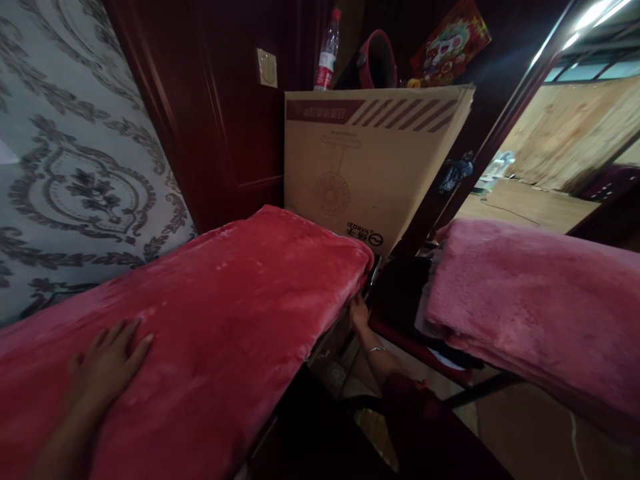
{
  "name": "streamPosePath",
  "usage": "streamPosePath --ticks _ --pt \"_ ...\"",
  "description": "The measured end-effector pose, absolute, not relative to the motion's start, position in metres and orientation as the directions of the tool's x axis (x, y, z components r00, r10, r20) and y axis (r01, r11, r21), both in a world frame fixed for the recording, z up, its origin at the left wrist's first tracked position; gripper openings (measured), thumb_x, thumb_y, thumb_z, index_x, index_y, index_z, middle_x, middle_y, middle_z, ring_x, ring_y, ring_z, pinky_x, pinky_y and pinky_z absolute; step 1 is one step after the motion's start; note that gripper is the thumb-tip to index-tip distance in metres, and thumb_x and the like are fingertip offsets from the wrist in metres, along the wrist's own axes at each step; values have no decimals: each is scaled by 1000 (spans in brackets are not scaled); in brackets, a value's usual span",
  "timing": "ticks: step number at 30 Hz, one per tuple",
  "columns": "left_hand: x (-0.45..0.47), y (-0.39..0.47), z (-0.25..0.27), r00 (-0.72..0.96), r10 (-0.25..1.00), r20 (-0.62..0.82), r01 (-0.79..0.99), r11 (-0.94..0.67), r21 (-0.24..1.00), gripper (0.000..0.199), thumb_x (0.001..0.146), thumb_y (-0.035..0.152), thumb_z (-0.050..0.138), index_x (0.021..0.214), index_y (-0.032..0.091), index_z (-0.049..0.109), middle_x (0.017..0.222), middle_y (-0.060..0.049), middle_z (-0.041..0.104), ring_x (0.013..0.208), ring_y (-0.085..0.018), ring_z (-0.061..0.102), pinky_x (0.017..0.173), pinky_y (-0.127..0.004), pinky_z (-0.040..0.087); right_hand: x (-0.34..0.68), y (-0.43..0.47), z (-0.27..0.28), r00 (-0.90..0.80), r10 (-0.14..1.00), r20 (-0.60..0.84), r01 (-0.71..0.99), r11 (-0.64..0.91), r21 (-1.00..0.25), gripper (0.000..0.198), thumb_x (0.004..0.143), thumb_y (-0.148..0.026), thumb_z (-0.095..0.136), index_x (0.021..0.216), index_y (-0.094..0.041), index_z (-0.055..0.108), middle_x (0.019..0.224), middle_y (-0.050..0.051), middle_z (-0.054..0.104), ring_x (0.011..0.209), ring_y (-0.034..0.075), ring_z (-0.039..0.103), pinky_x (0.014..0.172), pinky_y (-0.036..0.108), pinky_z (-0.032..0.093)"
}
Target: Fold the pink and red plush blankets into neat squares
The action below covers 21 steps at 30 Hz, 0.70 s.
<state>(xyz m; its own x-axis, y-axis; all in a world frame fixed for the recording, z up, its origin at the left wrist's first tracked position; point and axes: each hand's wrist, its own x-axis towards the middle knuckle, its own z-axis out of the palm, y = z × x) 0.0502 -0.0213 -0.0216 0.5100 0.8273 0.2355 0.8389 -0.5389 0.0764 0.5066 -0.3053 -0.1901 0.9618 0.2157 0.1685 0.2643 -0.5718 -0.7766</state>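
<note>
Red plush cover [215, 307], spread over a long, flat support, occupies the view from 7 to 10 o'clock and reaches to about the centre. Its pile shows lighter, brushed patches.

Left hand [107, 360], at 8 o'clock, rests palm down on the cover; its grip is spread, thumb standing away from the fingers. Right hand [359, 313], at 5 o'clock, is at the cover's 3 o'clock edge, near the far corner. Whether its grip pinches the hem or only touches it cannot be told. A bracelet [379, 349] circles that wrist.

Pink plush cloth [535, 287] lies at 3 to 4 o'clock, apart from the cover, across a gap. At 1 o'clock stands a cardboard box [370, 160] (its printed lettering is upside down), with a red-capped bottle [327, 57] at its upper edge towards 11 o'clock. Patterned wallpaper [85, 167] fills 9 to 10 o'clock; a wall switch [267, 68] shows at 11 o'clock.
</note>
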Motion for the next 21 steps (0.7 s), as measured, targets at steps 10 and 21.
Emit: streamPosePath --ticks 10,21 --pt "53 -37 -7 614 762 206 778 -628 0 65 103 36 15 128 1 63 132 -17 67 125 -27 61 112 -41 43 541 -280 -128 916 135 377 392 -491 -778 63 87 -19 38 149 -10 47 143 18 59 133 27 53 112 43 41" --pt "10 -158 -86 836 512 198 531 -846 -55 56 96 46 43 147 28 56 155 -7 50 143 -30 48 115 -52 41 595 -272 -74 940 206 272 337 -692 -639 53 91 -25 44 141 -14 57 147 20 51 134 37 46 106 55 42"
